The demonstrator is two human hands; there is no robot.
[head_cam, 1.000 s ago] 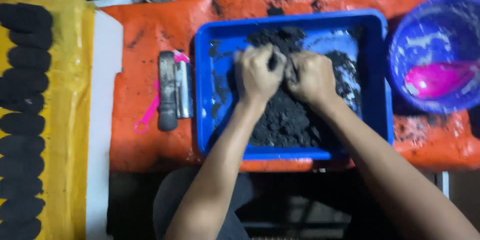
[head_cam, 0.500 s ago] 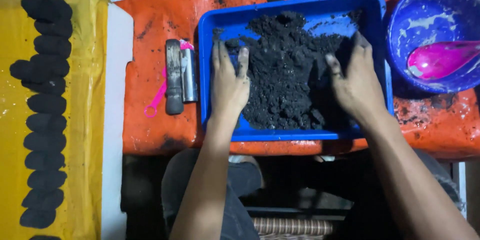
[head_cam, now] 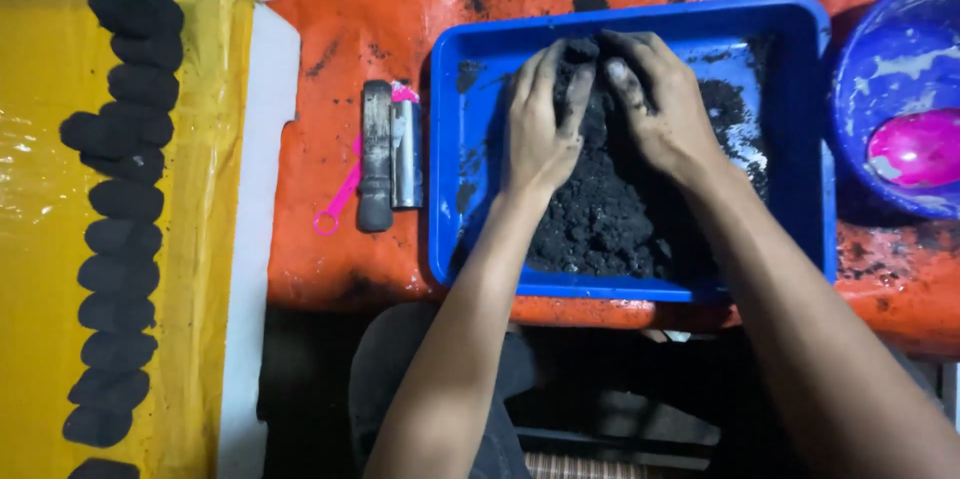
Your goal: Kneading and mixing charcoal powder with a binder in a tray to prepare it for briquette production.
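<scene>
Here, my left hand (head_cam: pixel 540 124) and right hand (head_cam: pixel 655 104), fingers loosely spread, gripping nothing, pressing crumbly black mix (head_cam: pixel 610 209), glossy blue plastic tray (head_cam: pixel 455 239) frame centre.

Dim, soft focus, glare on yellow sheet (head_cam: pixel 40 169) (left side).

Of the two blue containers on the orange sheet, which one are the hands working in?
The rectangular blue tray, holding the dark crumbly mix: both the left hand and right hand press into it. The round blue bowl holds only a pink scoop.
</scene>
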